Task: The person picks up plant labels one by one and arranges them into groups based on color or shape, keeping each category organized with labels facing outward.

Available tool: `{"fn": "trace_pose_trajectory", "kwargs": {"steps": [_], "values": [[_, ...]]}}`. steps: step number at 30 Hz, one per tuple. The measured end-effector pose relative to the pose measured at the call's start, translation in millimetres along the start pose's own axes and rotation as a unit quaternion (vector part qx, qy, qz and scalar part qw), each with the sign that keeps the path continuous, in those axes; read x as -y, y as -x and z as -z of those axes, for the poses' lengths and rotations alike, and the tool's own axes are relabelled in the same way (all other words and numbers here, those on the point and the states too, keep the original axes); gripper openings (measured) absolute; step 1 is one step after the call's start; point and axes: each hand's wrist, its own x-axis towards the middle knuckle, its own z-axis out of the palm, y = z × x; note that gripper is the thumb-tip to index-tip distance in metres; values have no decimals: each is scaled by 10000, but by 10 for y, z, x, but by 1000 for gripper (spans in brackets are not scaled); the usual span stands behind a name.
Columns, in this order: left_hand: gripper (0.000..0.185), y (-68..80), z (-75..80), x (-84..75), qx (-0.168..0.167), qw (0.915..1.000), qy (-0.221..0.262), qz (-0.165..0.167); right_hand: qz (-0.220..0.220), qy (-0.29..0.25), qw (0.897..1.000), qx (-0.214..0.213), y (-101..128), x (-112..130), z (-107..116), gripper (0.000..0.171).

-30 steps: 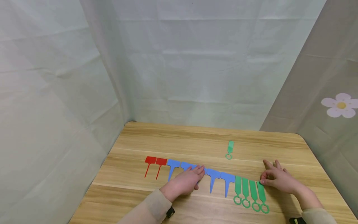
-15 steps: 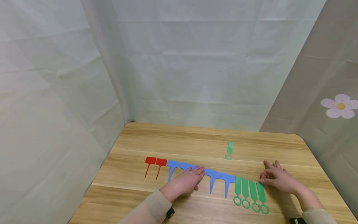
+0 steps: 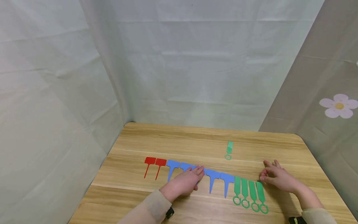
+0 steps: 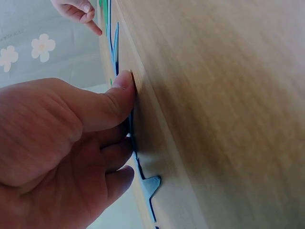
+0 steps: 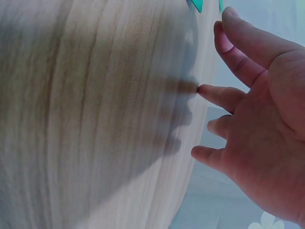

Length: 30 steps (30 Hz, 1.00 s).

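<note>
A row of flat plastic plant labels slants across the wooden table (image 3: 134, 199). At its left lie two red labels with thin stems (image 3: 160, 162). Several blue T-shaped labels (image 3: 213, 174) follow, then several green strip labels with ring ends (image 3: 253, 190). My left hand (image 3: 185, 181) lies over the middle blue labels, fingers stretched across their tops and hiding parts of them. In the left wrist view its thumb is down by the labels' edge. My right hand (image 3: 279, 179) is at the top end of the rightmost green label, thumb and index tips close together, other fingers spread, nothing seen between them.
One more green ring label (image 3: 229, 150) lies apart, farther back on the table. Pale cloth walls (image 3: 195, 77) stand behind and at both sides, the right one printed with a white flower (image 3: 339, 106). Dark wrist bands (image 3: 169, 212) sit at both sleeves.
</note>
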Motion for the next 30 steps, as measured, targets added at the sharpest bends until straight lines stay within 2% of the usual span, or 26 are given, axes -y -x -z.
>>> {"fn": "trace_pose_trajectory", "kwargs": {"steps": [9, 25, 30], "values": [[66, 16, 14, 7, 20, 10000, 21, -12, -96, -311, 9995, 20, -47, 3, 11, 18], [65, 13, 2, 5, -8, 10000, -39, -19, -109, 101, 9997, -177, -161, 101, -7, 13], [66, 9, 4, -1, 15, 10000, -8, 2, 41, 251, 9994, -214, -229, 134, -18, 13]]}}
